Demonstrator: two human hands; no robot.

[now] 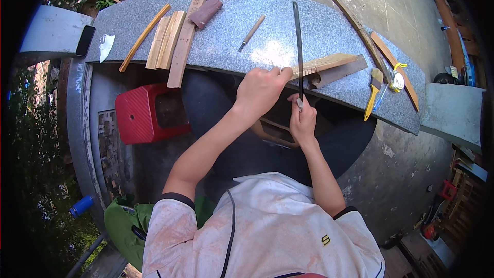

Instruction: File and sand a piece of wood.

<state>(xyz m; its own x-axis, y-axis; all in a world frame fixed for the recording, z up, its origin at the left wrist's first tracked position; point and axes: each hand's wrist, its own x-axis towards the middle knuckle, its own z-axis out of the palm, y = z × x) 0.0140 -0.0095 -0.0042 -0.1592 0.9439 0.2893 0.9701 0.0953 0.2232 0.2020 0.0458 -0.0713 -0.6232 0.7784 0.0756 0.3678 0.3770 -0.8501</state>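
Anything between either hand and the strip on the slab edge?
Nothing visible. The left hand already presses the wooden strip at the slab edge; the right hand grips the long dark blade beside it.

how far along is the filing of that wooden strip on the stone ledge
Done: several cut wooden slats lie stacked on the grey granite ledge. In hand: the left hand pins a flat wooden strip at the ledge's edge while the right hand holds a long dark file. Left: the yellow-handled paintbrush lies untouched.
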